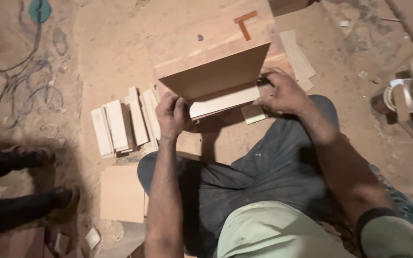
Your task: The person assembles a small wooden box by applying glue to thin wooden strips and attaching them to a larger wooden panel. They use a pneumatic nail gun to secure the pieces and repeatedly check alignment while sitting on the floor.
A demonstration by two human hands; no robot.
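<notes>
Two hands (173, 114) (283, 93), one brown board (216, 71), roughly six pale wood strips (120, 125) and two dark shoes (34, 155) are counted.

The floor (111, 43) is bare and thick with sawdust — pale tan all over. A cluster of short light wooden strips (123, 125) lies side by side on it, and nearer the bottom a flat square board (122, 193) rests alone. A large wooden panel (206, 33) lies flat farther off, with two pale slats (297, 57) just beside its edge. A small square offcut (254, 113) sits on the dust. At the far left, tangled cables (20, 91) trail across the floor — and two dark shoes (48, 177) stand there.
</notes>
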